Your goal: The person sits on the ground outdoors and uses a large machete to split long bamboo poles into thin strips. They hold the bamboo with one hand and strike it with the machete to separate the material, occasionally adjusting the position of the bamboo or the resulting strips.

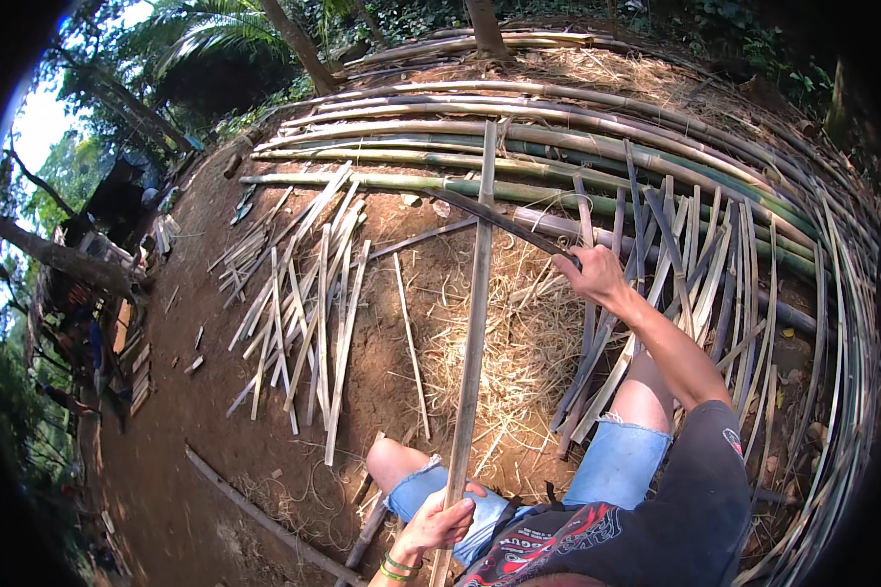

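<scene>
Holding knife [521, 230] in right hand [598, 275], strip [475, 323] in left [438, 525].

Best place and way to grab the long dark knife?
Likely the handle end of the long knife, approached from the right, where the right hand closes around it. The slim blade runs leftward from there, crossing the bamboo strip, so gripping farther along risks the edge.

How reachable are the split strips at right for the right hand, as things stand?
Probably not to grasp: the right hand holds the knife, though the split strips are close by, with no visible barrier.
</scene>
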Motion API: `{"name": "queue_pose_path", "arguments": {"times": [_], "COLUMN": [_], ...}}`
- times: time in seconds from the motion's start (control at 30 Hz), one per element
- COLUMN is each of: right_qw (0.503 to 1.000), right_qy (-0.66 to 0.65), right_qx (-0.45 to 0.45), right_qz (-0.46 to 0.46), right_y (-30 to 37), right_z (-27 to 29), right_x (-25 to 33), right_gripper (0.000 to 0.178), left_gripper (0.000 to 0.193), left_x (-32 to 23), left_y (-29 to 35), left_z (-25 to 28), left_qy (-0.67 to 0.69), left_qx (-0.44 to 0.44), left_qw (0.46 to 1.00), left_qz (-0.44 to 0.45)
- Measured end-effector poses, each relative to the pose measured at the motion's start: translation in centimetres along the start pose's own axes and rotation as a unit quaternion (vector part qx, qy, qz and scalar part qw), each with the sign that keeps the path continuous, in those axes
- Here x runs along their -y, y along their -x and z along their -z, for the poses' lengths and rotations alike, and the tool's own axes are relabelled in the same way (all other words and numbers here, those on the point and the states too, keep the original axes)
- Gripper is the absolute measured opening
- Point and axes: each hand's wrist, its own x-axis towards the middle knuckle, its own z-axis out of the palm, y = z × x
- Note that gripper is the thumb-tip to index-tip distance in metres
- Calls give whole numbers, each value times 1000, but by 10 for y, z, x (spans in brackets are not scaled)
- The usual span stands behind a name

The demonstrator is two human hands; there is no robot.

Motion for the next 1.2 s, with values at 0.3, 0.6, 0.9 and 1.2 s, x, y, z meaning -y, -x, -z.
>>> {"name": "queue_pose_path", "arguments": {"times": [0.3,0.6,0.9,1.2], "right_qw": [997,800,728,801], "right_qy": [27,-569,-651,-576], "right_qx": [-28,-41,-33,-7], "right_qz": [-71,-188,-212,-164], "right_y": [-15,-20,-12,-5], "right_z": [22,19,12,11], "right_x": [-27,19,46,80], "right_gripper": [71,50,25,39], "left_gripper": [25,22,26,27], "left_x": [6,44,67,-25], "left_y": [19,4,-15,-130], "left_z": [0,11,35,-19], "left_qy": [-18,-427,-443,-102], "left_qx": [-35,-153,-153,-81], "left_qw": [997,886,878,977], "left_qz": [68,-95,-97,-166]}}
